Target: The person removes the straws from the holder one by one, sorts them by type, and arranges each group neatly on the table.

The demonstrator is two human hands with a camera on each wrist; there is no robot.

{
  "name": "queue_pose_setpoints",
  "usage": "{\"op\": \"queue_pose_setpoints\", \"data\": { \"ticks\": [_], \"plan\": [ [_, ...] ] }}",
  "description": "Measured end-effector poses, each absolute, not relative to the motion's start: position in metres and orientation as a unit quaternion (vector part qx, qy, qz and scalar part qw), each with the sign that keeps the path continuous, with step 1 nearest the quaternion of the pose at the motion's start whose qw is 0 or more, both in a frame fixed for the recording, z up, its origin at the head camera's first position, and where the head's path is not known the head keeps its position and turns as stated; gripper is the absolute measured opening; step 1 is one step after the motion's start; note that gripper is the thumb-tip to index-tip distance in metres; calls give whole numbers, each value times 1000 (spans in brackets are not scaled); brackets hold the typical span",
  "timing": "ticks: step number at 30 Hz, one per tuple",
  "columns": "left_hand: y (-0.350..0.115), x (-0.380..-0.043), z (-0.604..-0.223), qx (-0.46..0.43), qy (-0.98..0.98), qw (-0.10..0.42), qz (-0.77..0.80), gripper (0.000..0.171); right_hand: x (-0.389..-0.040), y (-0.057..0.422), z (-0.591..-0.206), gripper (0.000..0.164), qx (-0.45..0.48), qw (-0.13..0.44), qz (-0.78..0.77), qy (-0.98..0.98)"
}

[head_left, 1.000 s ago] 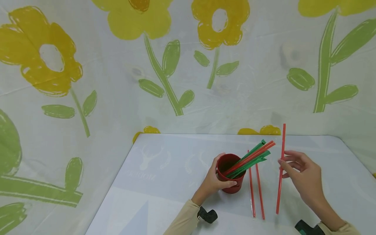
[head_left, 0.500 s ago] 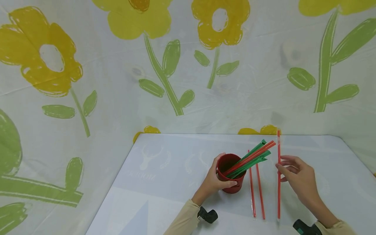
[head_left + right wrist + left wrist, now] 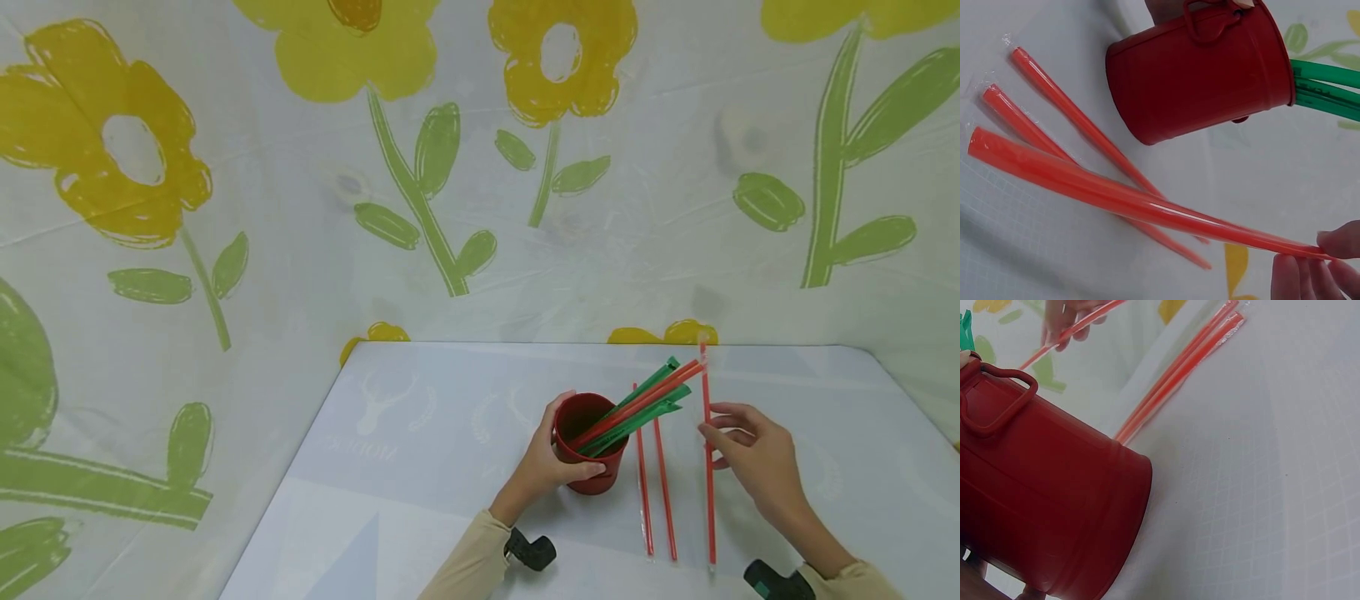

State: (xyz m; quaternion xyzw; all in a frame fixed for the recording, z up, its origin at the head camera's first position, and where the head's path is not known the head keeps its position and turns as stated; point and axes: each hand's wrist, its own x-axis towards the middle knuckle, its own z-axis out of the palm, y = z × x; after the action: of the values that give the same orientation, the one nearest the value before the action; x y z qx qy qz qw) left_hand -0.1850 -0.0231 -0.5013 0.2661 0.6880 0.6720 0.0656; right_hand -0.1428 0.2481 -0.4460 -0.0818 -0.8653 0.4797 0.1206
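My left hand (image 3: 551, 458) grips a red metal bucket (image 3: 600, 479) round its side, thumb toward the front. The bucket has a small wire handle, plain in the left wrist view. Green straws (image 3: 637, 425) and red straws (image 3: 651, 400) lean out of it to the right. Between thumb and fingers my right hand (image 3: 757, 450) pinches a red straw (image 3: 709, 500) in clear wrapping, held nearly upright in the head view. Two more wrapped red straws (image 3: 645, 500) (image 3: 666, 508) lie on the table between the bucket and the held straw. In the right wrist view the held straw (image 3: 1116, 194) crosses over them.
The white table (image 3: 420, 467) carries faint printed deer-head patterns. Behind it hangs a pale sheet (image 3: 645, 208) with yellow flowers and green leaves. A black wrist camera (image 3: 531, 550) sits on the left wrist, another black camera (image 3: 776, 581) on the right.
My right hand has moved left with its red straw, whose top has dropped and swung toward the bucket. The left hand and bucket have stayed in place.
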Motion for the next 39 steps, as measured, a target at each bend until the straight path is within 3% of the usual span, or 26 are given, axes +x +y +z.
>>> {"op": "queue_pose_setpoints", "data": {
  "ticks": [8, 21, 33, 39],
  "plan": [
    [-27, -172, -473, 273, 682, 74, 675, 86, -144, 250, -451, 49, -77, 106, 480, -868],
    [-23, -184, -502, 272, 682, 65, 676, 91, -155, 258, -478, 50, -77, 85, 485, -867],
    [-27, -173, -475, 278, 673, 74, 681, 86, -158, 256, -485, 48, -95, 34, 483, -869],
    [-25, -177, -484, 273, 678, 72, 679, 87, -161, 254, -490, 46, -92, 29, 472, -876]
  ]
}}
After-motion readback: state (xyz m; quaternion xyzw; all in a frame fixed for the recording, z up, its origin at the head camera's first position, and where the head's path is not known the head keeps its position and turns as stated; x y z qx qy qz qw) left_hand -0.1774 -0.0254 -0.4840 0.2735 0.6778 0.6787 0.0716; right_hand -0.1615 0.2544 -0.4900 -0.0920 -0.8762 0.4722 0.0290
